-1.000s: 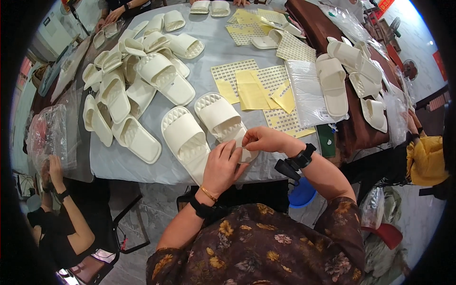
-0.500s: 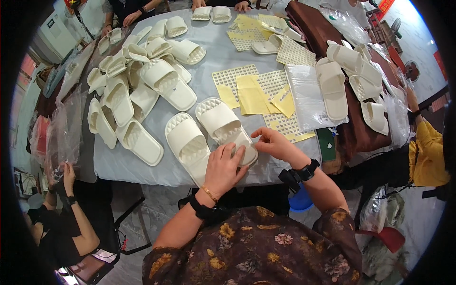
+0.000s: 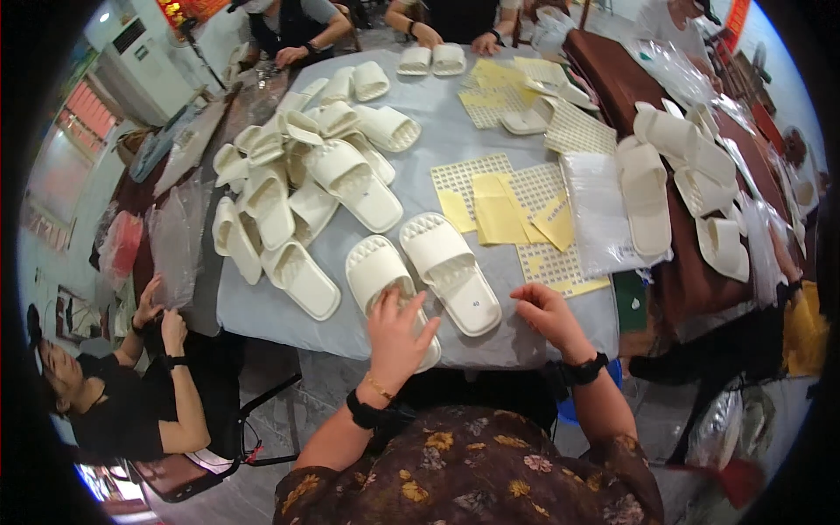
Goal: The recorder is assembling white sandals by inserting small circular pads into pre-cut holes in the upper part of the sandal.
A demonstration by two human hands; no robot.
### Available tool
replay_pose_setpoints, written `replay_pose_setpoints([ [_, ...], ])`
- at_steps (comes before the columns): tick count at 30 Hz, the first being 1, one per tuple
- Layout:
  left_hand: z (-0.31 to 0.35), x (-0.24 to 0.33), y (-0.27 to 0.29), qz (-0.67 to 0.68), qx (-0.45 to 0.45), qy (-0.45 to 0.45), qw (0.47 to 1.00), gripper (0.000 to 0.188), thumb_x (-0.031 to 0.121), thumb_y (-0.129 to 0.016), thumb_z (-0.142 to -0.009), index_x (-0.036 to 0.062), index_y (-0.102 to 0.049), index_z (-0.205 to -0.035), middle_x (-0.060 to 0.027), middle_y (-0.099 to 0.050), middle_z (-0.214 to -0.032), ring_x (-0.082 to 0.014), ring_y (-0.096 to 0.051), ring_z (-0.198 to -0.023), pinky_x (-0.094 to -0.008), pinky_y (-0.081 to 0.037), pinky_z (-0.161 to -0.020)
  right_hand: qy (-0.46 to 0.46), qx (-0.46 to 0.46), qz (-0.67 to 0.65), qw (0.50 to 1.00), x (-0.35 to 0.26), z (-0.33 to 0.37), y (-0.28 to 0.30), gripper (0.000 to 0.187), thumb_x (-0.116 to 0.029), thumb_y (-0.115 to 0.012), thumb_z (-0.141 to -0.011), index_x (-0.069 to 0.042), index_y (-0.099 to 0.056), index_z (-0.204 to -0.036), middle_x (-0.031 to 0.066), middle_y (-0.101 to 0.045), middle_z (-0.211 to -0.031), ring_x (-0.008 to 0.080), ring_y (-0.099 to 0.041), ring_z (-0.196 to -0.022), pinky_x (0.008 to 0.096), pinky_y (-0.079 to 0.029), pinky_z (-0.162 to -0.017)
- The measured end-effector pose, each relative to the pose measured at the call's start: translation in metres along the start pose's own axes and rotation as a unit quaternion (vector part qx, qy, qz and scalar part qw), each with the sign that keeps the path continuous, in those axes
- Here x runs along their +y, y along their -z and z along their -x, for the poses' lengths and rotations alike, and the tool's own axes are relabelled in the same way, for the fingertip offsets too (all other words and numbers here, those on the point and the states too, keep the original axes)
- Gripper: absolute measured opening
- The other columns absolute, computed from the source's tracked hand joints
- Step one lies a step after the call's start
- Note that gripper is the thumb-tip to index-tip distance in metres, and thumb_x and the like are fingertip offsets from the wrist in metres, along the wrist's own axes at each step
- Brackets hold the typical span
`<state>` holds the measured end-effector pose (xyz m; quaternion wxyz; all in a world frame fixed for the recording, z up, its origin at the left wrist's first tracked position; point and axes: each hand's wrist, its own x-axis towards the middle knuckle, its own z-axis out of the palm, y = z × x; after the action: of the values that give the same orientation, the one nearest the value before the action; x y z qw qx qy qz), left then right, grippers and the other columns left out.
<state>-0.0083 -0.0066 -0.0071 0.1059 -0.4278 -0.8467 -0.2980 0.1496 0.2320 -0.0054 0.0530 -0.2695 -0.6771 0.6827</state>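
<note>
A pair of cream slippers lies at the table's near edge, toes pointing away from me. My left hand (image 3: pixel 395 334) rests over the footbed of the left slipper (image 3: pixel 372 260), its fingers spread near the strap opening and covering part of the sole. The right slipper (image 3: pixel 437 249) lies uncovered, with a small dark mark (image 3: pixel 476 304) on its heel. Just right of that heel, my right hand (image 3: pixel 551 317) hovers with loosely bent fingers apart and nothing visible in them. Yellow-backed sticker sheets (image 3: pixel 499 207) lie beyond it.
A heap of cream slippers (image 3: pixel 297 184) covers the table's left part. At right are a clear plastic bag (image 3: pixel 588 197) and more slippers (image 3: pixel 691 157) on a brown cloth (image 3: pixel 669 284). Co-workers sit at the far side and left; one handles clear plastic (image 3: pixel 175 245).
My left hand has moved from the right slipper's heel to the left slipper, baring the heel mark. My right hand has drawn slightly away from the heel. The whole view has shifted.
</note>
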Motion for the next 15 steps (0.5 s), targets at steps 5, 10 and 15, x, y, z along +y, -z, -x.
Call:
replay_pose_setpoints([
  [5,-0.026,0.011,-0.022,-0.022,-0.060,0.047,0.997,0.060,0.042,-0.071,-0.081,0.0048,-0.059,-0.126,-0.0245,-0.054,-0.114,-0.0431,-0.046,-0.113,-0.0521,-0.037,-0.098,0.024,-0.019,-0.036,0.999,0.019,0.002,0.003,0.019,-0.007,-0.062,-0.091,-0.001,-0.063,-0.109,-0.0040,-0.057,-0.080,0.0040,-0.050,-0.067,0.0203,-0.041,-0.059],
  [10,-0.020,0.006,-0.028,-0.045,-0.033,0.076,0.996,0.064,0.046,-0.071,-0.080,-0.0034,-0.056,-0.118,-0.0238,-0.055,-0.111,-0.0422,-0.045,-0.115,-0.0541,-0.032,-0.102,0.027,-0.010,-0.088,0.996,0.018,0.004,-0.002,0.016,-0.006,-0.060,-0.091,-0.001,-0.063,-0.106,-0.0037,-0.055,-0.074,0.0048,-0.049,-0.061,0.0202,-0.041,-0.056],
  [15,-0.016,0.003,0.000,-0.017,-0.045,0.040,0.998,0.054,0.046,-0.070,-0.082,-0.0027,-0.061,-0.104,-0.0205,-0.058,-0.097,-0.0388,-0.052,-0.098,-0.0482,-0.042,-0.083,0.032,0.016,-0.085,0.996,0.021,0.006,0.006,0.017,-0.008,-0.060,-0.092,-0.001,-0.063,-0.106,-0.0023,-0.057,-0.075,0.0053,-0.051,-0.062,0.0202,-0.042,-0.057],
])
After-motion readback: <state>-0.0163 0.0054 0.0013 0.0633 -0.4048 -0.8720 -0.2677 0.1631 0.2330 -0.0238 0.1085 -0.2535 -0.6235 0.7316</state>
